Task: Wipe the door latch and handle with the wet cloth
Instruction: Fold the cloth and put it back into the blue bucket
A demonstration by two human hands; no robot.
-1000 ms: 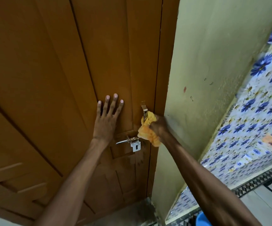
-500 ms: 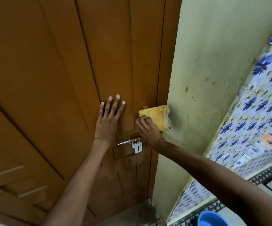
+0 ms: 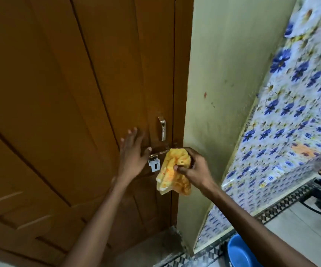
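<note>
A brown wooden door (image 3: 69, 112) fills the left of the view. Its metal pull handle (image 3: 162, 128) stands upright near the door's right edge. Below it runs the sliding latch bolt (image 3: 160, 152) with a white hasp plate (image 3: 154, 165) hanging from it. My left hand (image 3: 133, 153) lies flat on the door with fingers spread, its thumb by the latch's left end. My right hand (image 3: 194, 167) grips a crumpled yellow-orange cloth (image 3: 172, 170), which covers the right end of the latch and hangs below it.
A pale green wall (image 3: 223, 93) juts out right beside the door frame. Blue-flowered tiles (image 3: 290, 122) cover the wall further right. A blue basin (image 3: 238, 251) sits on the floor at the bottom right, near a patterned tile border.
My right hand has carried the cloth down from the handle to the latch bolt, so the handle now shows bare. My left hand has slid lower, towards the latch.
</note>
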